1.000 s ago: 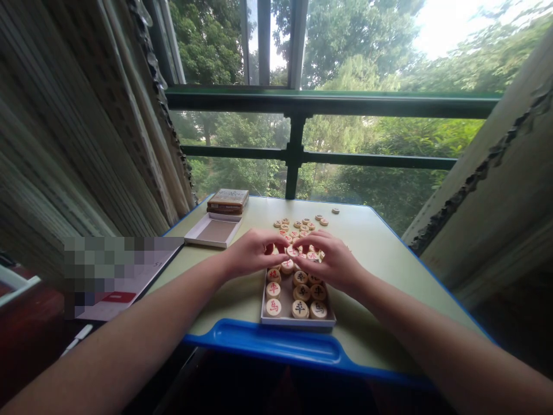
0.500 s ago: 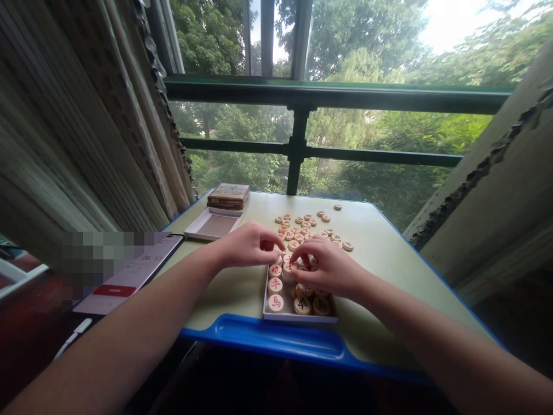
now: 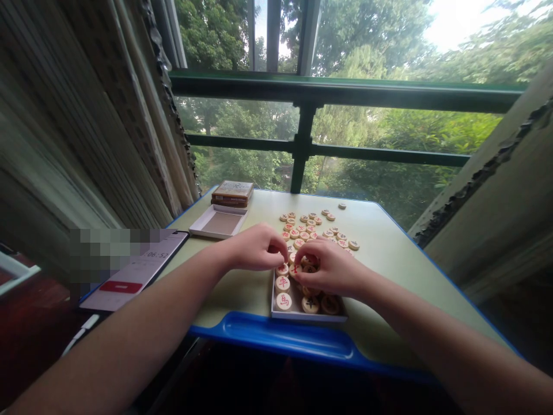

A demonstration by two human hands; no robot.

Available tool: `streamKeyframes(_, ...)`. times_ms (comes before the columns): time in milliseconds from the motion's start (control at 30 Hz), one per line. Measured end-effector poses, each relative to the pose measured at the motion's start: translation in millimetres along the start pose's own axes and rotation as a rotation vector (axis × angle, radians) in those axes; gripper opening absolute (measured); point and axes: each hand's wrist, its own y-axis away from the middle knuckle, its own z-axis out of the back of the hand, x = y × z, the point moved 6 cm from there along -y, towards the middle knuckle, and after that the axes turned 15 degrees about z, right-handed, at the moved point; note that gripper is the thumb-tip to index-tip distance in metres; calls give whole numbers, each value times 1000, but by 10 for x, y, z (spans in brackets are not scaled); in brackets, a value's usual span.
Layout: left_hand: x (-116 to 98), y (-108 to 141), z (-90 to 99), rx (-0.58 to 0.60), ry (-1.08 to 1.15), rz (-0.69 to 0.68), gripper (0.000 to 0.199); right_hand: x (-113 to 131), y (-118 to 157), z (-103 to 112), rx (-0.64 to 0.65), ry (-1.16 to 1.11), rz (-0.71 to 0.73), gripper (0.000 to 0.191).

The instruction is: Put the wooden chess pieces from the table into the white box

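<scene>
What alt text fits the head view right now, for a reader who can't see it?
The left hand and right hand curl over wooden xiangqi pieces in a shallow white box, their fingers among the pieces. More pieces lie loose beyond it on a green tabletop, before a window.

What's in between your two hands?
In the head view, round wooden xiangqi pieces lie between the left hand and the right hand, at the far end of the white tray.

Phone (image 3: 129, 287) and green window railing (image 3: 345, 86)
</scene>
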Motion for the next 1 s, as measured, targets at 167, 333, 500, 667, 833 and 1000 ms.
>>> streamKeyframes(167, 3, 1, 2, -13, -22, 0, 23, 6, -10, -3, -19, -4, 19, 12)
streamKeyframes(333, -7, 11, -11, 14, -22, -8, 23, 8, -8, -5, -24, 2, 29, 11)
streamKeyframes(500, -16, 16, -3, 9, -17, 0, 22, 0, 2, -13, -16, 30, 21, 13)
streamKeyframes(667, -27, 14, 12, -22, -25, 2, 20, 12, 6, -19, -17, 29, 43, 13)
streamKeyframes(833, -20, 14, 29, -29, -9, -1, 22, 29, 4, -26, -12, 11, 60, 13)
streamKeyframes(1000, 8, 11, 52, -49, 18, 11, 23, 47, 3, -1, -13, 4, 70, 11)
